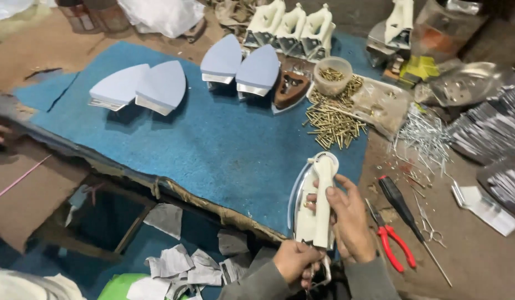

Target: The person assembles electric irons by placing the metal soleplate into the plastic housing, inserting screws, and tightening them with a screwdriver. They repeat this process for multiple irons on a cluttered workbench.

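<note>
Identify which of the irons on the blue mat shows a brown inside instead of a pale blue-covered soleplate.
The open iron, just right of the right-hand pair by the tub of screws. The other four show flat pale blue faces.

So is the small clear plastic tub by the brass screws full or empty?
Partly full: the clear plastic tub holds brass screws, showing below its rim.

Right hand (349,222) gripping white iron (315,203) handle, left hand (295,261) at its rear, blue mat (213,144) beneath

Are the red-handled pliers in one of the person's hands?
No, the red-handled pliers lie on the brown bench beside a black-handled screwdriver, while both hands hold the cream-coloured clothes iron.
</note>
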